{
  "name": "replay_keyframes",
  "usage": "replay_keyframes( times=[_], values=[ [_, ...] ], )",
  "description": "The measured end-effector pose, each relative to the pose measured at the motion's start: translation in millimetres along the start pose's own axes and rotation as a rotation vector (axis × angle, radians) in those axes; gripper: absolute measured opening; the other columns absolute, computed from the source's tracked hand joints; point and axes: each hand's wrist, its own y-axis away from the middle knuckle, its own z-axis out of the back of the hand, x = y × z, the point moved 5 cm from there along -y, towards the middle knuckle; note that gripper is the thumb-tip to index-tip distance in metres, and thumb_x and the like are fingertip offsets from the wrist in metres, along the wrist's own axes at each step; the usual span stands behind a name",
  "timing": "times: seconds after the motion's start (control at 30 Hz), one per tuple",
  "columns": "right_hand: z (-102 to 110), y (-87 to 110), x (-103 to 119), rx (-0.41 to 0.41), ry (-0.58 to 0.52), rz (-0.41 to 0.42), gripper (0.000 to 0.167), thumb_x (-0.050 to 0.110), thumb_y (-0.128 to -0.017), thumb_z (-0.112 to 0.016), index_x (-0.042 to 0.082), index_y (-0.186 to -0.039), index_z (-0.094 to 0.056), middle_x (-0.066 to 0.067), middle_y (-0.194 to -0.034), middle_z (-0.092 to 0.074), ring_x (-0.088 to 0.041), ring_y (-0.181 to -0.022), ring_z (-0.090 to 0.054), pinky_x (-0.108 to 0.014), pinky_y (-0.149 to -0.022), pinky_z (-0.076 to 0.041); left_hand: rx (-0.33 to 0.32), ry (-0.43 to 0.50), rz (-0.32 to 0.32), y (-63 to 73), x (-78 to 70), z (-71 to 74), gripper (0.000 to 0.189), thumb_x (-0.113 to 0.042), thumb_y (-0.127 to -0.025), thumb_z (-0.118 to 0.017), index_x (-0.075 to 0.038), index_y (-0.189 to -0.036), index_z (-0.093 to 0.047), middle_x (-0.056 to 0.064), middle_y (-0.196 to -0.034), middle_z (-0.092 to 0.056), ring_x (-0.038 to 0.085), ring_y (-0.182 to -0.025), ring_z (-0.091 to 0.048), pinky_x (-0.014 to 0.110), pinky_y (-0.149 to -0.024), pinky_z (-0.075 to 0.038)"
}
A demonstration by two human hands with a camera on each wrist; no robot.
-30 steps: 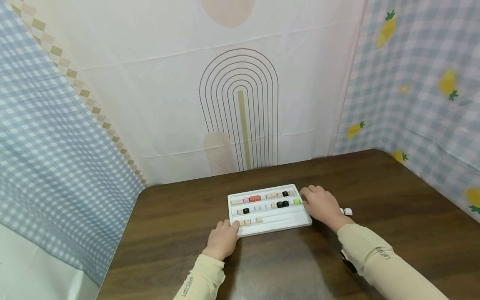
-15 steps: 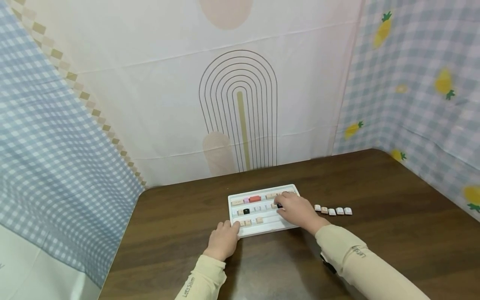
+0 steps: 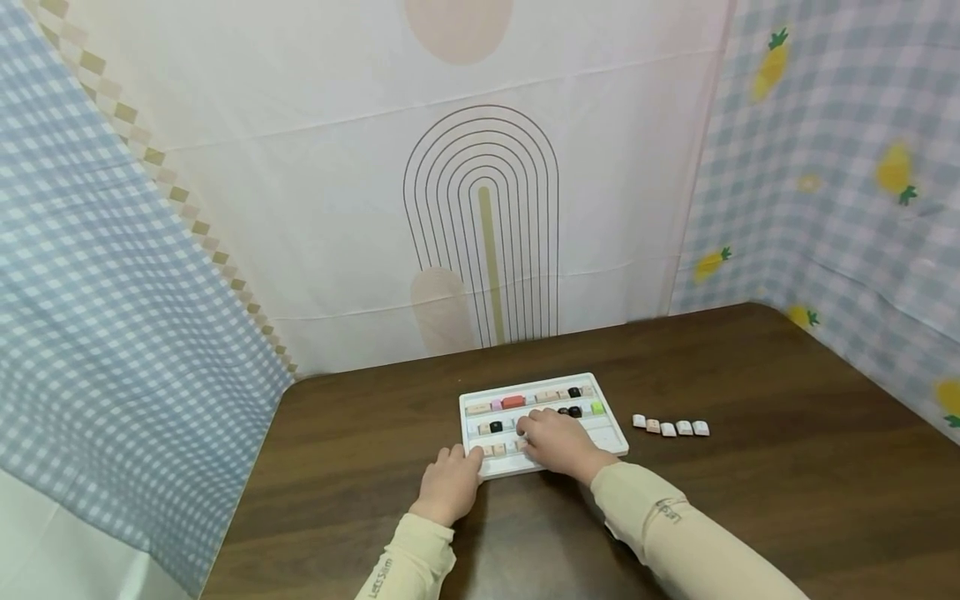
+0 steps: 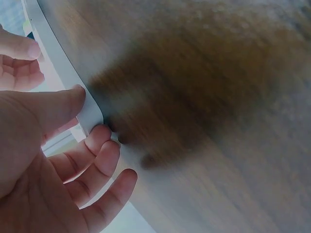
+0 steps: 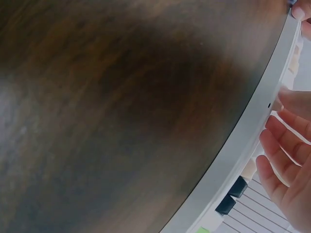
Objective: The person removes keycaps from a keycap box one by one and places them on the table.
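Note:
A white tray holds rows of keyboard keycaps, among them a red one, a green one and black ones. At its near left corner, my left hand grips the frame; in the left wrist view the thumb lies on the rim and the fingertips are at the corner. My right hand is over the lower rows, thumb and index finger together at a small pale keycap, which they mostly hide. Beside its fingertips sits a peach keycap in the nearest row.
Several loose keycaps, white and peach, lie in a line on the brown wooden table right of the tray. A pale printed curtain hangs behind, with checked cloth at the sides.
My right hand has moved left from the tray's right edge, across the rows, to the lower middle. The loose keycaps on the table have come into full view. My left hand stays at the corner.

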Motion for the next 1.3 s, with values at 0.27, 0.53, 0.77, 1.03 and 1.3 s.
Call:
replay_keyframes(
  times=[0.27, 0.53, 0.77, 1.03, 1.3],
  values=[
    [0.2, -0.8, 1.9, -0.054, 0.09, 0.029, 0.01, 0.019, -0.079, -0.068, 0.012, -0.08, -0.061, -0.003, -0.078, -0.061, -0.02, -0.07, -0.058, -0.035, -0.06, -0.047, -0.008, -0.011, -0.009, -1.6, -1.9, 1.6, 0.018, -0.017, -0.081, -0.066, -0.01, -0.091, -0.053, 0.012, -0.084, -0.057, 0.028, -0.075, -0.053, 0.04, -0.056, -0.046],
    [-2.4, -0.8, 3.3, -0.08, 0.113, 0.047, 0.01, 0.02, -0.081, -0.066, 0.012, -0.082, -0.06, -0.002, -0.081, -0.061, -0.02, -0.072, -0.056, -0.034, -0.063, -0.048, -0.008, -0.006, -0.001, -2.5, -0.6, 0.2, 0.019, -0.018, -0.081, -0.066, -0.01, -0.091, -0.053, 0.013, -0.084, -0.057, 0.028, -0.075, -0.054, 0.04, -0.055, -0.046],
    [-4.5, -1.1, 4.3, -0.09, 0.096, 0.072, 0.009, 0.019, -0.08, -0.066, 0.014, -0.08, -0.059, -0.001, -0.08, -0.06, -0.02, -0.071, -0.055, -0.033, -0.063, -0.047, -0.004, 0.013, 0.008, -1.1, 2.3, -3.7, 0.019, -0.018, -0.081, -0.067, -0.01, -0.089, -0.052, 0.013, -0.084, -0.056, 0.028, -0.074, -0.053, 0.04, -0.054, -0.044],
    [-0.7, -0.3, 2.9, -0.088, 0.101, 0.069, 0.011, 0.02, -0.081, -0.066, 0.013, -0.08, -0.058, 0.0, -0.079, -0.061, -0.017, -0.071, -0.058, -0.033, -0.061, -0.048, -0.01, 0.016, 0.005, -0.8, 1.5, -4.3, 0.019, -0.018, -0.08, -0.067, -0.01, -0.089, -0.052, 0.012, -0.083, -0.056, 0.028, -0.073, -0.053, 0.04, -0.053, -0.043],
    [22.7, 2.3, -16.5, -0.152, 0.057, 0.046, 0.01, 0.02, -0.083, -0.065, 0.014, -0.089, -0.061, 0.001, -0.086, -0.062, -0.015, -0.081, -0.061, -0.032, -0.067, -0.051, -0.01, 0.018, 0.008, -1.5, 1.9, -6.0, 0.019, -0.018, -0.081, -0.067, -0.01, -0.088, -0.052, 0.012, -0.082, -0.056, 0.028, -0.074, -0.052, 0.039, -0.054, -0.043]
  ],
)
